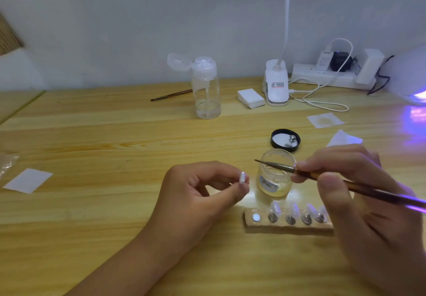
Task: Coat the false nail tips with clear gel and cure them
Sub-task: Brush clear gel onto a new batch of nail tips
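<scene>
A false nail tip (242,177) is pinched by the left hand (200,194); a gel brush (322,178) is gripped by the right hand (359,194), by which the wooden nail stand (288,224) is partly hidden.

My left forearm (119,261) runs in from the near left edge, and my left hand (202,189) sits near the middle with its hollow turned up toward me. My thumb (237,192) and forefinger (219,168) meet at their tips and pinch a nail tip (242,177) upright between them. The other fingers curl loosely into the palm. My right hand (359,192) comes in from the near right corner, its fingertips (306,164) bent round a brush (285,167), held like a pen and pointing left. My two hands are near each other but apart.
</scene>
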